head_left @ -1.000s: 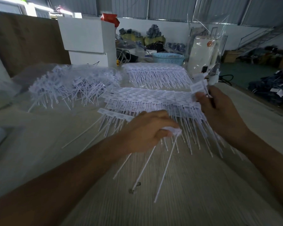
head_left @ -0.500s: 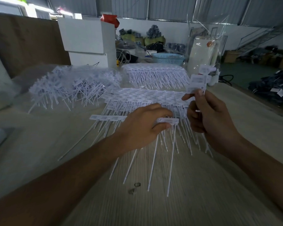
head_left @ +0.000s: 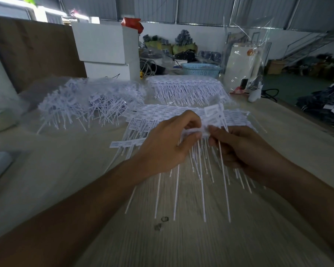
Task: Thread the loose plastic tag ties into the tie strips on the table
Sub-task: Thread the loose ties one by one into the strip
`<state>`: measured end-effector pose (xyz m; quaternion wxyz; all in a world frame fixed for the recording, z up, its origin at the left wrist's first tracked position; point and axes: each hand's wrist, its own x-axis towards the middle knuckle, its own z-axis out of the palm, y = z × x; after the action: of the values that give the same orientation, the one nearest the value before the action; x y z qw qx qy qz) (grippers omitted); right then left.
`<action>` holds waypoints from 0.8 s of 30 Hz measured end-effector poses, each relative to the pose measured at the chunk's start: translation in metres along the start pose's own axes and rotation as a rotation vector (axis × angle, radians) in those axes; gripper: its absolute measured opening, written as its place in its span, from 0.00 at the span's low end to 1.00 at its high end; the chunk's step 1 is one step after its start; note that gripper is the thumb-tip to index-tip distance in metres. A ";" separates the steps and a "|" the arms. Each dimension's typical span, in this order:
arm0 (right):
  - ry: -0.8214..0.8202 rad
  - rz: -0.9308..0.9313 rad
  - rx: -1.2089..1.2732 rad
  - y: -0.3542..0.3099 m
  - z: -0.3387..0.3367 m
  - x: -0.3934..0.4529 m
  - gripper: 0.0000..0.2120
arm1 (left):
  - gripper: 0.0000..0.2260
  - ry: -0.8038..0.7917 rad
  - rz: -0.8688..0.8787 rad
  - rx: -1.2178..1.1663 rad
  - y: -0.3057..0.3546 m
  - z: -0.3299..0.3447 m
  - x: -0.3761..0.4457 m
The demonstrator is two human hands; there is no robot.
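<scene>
both hands meet just above the middle of the pale wood-grain table [head_left: 210, 247]. the left hand [head_left: 168, 143] has thumb and curled fingers pinched on the head end of a short white plastic tie strip [head_left: 194, 132], whose long thin tails hang down toward 6 o'clock and reach the table. the right hand [head_left: 241, 149] is right beside it at 3 o'clock, fingers curled round a loose white plastic tag tie [head_left: 214, 112], its flat rectangular tag sticking up past the knuckles toward 12 and its tail running down through the fist.

behind the hands at 12 o'clock there's a flat stack of white threaded strips [head_left: 158, 116] lying on the table, another row of the same strips [head_left: 185, 85] farther back, and a messy heap of loose white tag ties [head_left: 85, 103] out at 10 o'clock. a light blue perforated plastic basket [head_left: 200, 69] sits way back at 12, with stacked white boxes [head_left: 106, 51] at 11.
</scene>
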<state>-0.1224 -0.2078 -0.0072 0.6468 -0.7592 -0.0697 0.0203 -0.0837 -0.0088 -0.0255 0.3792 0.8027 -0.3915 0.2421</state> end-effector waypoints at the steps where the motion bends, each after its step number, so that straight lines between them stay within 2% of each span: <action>1: 0.021 0.015 0.022 0.000 -0.002 0.000 0.17 | 0.08 -0.020 -0.011 0.011 -0.003 -0.001 0.000; 4: 0.048 0.043 0.048 -0.001 -0.003 0.000 0.17 | 0.14 -0.087 -0.054 0.125 -0.008 -0.001 -0.002; 7: 0.039 0.017 -0.011 -0.001 0.000 -0.002 0.17 | 0.13 -0.076 -0.036 0.219 -0.007 -0.001 -0.003; 12: 0.110 -0.246 -0.387 -0.002 0.000 -0.004 0.17 | 0.11 -0.098 0.029 0.288 -0.002 -0.003 -0.002; 16: 0.101 -0.315 -0.512 0.001 -0.002 -0.004 0.15 | 0.08 -0.135 0.039 0.317 -0.004 -0.004 -0.001; 20: 0.080 -0.370 -0.623 0.001 -0.005 -0.002 0.15 | 0.11 -0.141 0.023 0.311 -0.005 -0.004 -0.002; 24: 0.082 -0.478 -0.799 0.002 -0.003 -0.002 0.19 | 0.15 -0.138 -0.090 0.186 -0.009 -0.003 -0.001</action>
<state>-0.1236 -0.2113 -0.0086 0.2926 -0.9116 -0.2195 -0.1876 -0.0775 -0.0024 -0.0287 0.2859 0.8659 -0.3561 0.2042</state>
